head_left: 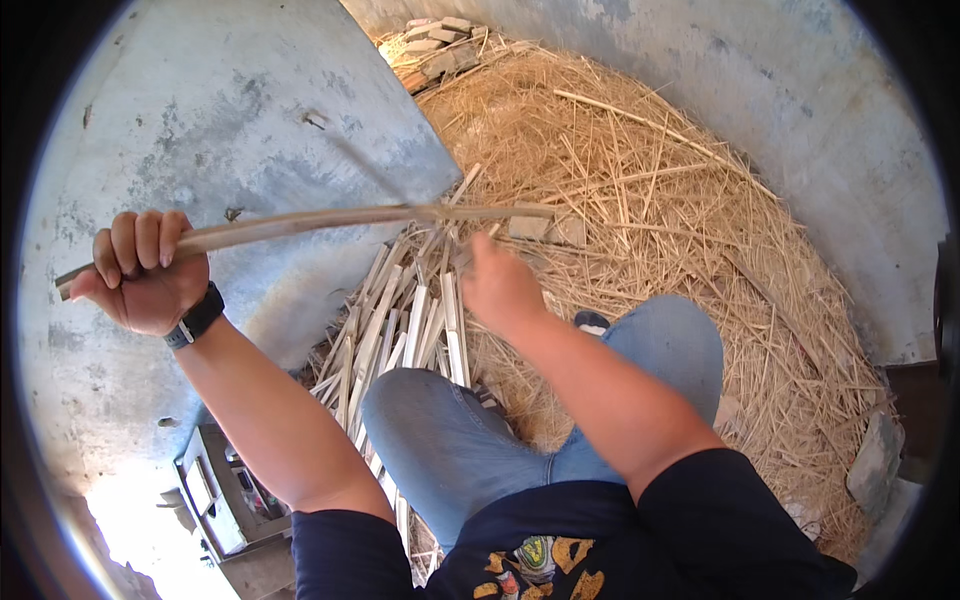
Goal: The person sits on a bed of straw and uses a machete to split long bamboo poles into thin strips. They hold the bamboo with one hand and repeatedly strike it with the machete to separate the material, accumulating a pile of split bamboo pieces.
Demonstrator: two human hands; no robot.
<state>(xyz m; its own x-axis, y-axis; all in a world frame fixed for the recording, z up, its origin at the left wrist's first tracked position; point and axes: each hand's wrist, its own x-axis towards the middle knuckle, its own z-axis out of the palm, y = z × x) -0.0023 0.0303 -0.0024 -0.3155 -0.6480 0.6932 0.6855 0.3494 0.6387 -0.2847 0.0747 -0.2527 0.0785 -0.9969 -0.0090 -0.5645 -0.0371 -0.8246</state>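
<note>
Walls: 2 faces, left wall (180, 110) and right wall (790, 90), both worn grey-blue. Straw litter (660, 215): 1 spread over the floor, pieces too many to count. Legs in blue jeans (440, 440): 2, knees apart. Dark shirt (560, 520): 1, printed front. Cabinet (225, 540): 1, lower left. Pile of pale split strips (400, 330): 1, beside the left knee, well over ten pieces, exact count no.

Long strip (310, 220): 1 held up, roughly level, slightly bowed, above the pile's upper end. Left hand (150, 270): fingers wrapped round its left end, gripping. Right hand (505, 285): 1, just below the strip near its right end, fingers curled; can't tell whether they hold anything. Stone slab (875, 460): 1, right edge. Brick stack (440, 45): 1, top, several bricks. Shoes (592, 322): 2, partial. Black watch (203, 315): 1, left wrist.

Hard to read: right wall and cabinet run into the dark rim or glare. Pile's lower part sits behind the left leg. Dark streak (370, 170) up-left of the strip's middle is motion-blurred, can't identify it. Right fingertips also smeared. Pale block (525, 226) at the strip's right end: contact unclear. Shoes mostly covered by the legs.
</note>
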